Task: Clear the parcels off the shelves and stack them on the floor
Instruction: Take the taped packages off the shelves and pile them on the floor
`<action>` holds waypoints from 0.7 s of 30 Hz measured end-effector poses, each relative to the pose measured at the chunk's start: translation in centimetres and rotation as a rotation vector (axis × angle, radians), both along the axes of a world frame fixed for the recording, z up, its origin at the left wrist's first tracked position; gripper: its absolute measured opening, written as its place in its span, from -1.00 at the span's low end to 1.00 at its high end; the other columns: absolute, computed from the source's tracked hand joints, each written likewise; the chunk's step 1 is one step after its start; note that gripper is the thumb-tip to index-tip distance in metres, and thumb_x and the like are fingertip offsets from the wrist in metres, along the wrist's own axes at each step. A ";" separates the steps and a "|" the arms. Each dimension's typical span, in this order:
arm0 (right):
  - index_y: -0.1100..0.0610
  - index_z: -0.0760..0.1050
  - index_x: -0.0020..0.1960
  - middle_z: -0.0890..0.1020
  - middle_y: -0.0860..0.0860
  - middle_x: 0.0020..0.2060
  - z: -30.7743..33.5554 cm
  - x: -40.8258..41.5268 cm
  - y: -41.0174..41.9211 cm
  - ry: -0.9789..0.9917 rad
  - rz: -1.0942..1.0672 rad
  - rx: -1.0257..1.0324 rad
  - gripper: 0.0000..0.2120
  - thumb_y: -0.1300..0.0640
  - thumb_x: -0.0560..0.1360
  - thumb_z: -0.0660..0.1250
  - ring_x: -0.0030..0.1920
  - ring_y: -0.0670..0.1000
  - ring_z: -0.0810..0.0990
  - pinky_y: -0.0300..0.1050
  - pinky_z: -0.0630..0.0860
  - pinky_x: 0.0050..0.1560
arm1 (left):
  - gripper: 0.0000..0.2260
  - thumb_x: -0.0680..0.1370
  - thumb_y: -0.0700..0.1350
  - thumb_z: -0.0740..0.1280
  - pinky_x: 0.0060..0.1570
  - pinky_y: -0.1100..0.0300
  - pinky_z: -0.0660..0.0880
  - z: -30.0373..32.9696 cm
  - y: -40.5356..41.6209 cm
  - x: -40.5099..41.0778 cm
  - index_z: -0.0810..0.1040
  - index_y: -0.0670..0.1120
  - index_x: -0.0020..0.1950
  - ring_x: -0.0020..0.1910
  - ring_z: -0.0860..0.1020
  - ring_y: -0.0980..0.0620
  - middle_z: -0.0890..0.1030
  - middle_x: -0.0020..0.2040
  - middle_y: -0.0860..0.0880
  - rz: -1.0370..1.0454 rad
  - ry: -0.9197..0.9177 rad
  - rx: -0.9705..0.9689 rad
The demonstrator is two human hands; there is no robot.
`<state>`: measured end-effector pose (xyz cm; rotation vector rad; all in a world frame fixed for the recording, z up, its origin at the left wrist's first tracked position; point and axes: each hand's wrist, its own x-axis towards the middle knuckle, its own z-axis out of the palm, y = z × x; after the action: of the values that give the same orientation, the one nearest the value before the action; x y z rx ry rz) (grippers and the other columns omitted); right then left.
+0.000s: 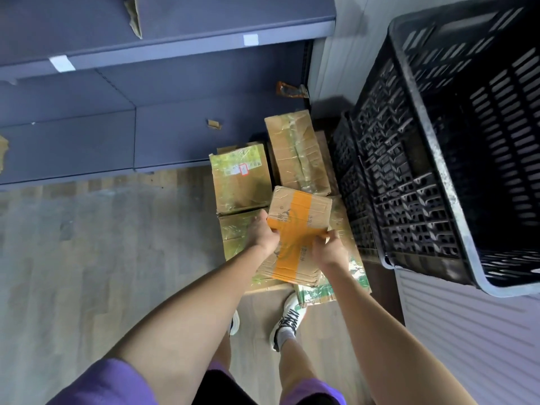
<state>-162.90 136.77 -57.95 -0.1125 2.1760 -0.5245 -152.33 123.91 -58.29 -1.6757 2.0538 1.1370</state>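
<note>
Meanwhile, an orange-taped parcel (298, 211) was gripped at its sides by the left hand (264, 232) and right hand (328, 252), fingers curled, above floor parcels (239, 182).

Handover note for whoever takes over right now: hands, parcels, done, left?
Left hand and right hand: each has a grip on the orange-taped parcel, held over the floor stack.
Floor stack: several taped cardboard parcels lie by the shelf base, beside the black crates.
Done: the shelves in view carry only cardboard scraps and an orange wrapper.
Left: set this parcel on the stack, then check shelves out of view.
</note>
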 end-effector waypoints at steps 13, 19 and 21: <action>0.11 0.30 0.33 0.62 0.20 0.06 -0.6 3.0 -2.6 -0.036 0.045 0.073 -0.66 0.07 0.58 0.17 -0.02 0.22 0.60 0.00 0.48 -0.11 | -0.78 0.55 -0.16 0.36 0.10 -0.05 0.54 -0.4 -1.6 3.7 0.36 -0.08 0.12 0.16 0.54 -0.17 0.55 0.21 -0.10 0.021 -0.035 0.020; 0.04 0.16 0.53 0.42 0.25 0.33 -2.4 -2.0 -1.1 0.096 0.059 0.119 -0.52 0.07 0.62 0.01 0.25 0.27 0.48 0.10 0.45 0.18 | -0.59 0.56 -0.18 0.35 -0.12 0.08 0.56 -2.1 1.7 -0.8 0.29 -0.14 0.36 0.19 0.56 -0.17 0.51 0.29 -0.06 0.097 0.016 0.111; 0.06 0.16 0.53 0.38 0.26 0.36 -2.9 -3.7 -0.7 0.127 0.077 0.161 -0.52 0.01 0.63 -0.02 0.28 0.30 0.45 0.15 0.42 0.25 | -0.64 0.55 -0.18 0.34 0.01 0.00 0.59 -3.0 2.7 -2.1 0.32 -0.12 0.30 0.15 0.58 -0.18 0.54 0.26 -0.10 0.115 0.028 0.142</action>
<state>-166.55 136.07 -60.86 -0.1449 2.3179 -0.3043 -154.48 126.58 -61.26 -1.7356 1.8649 1.3165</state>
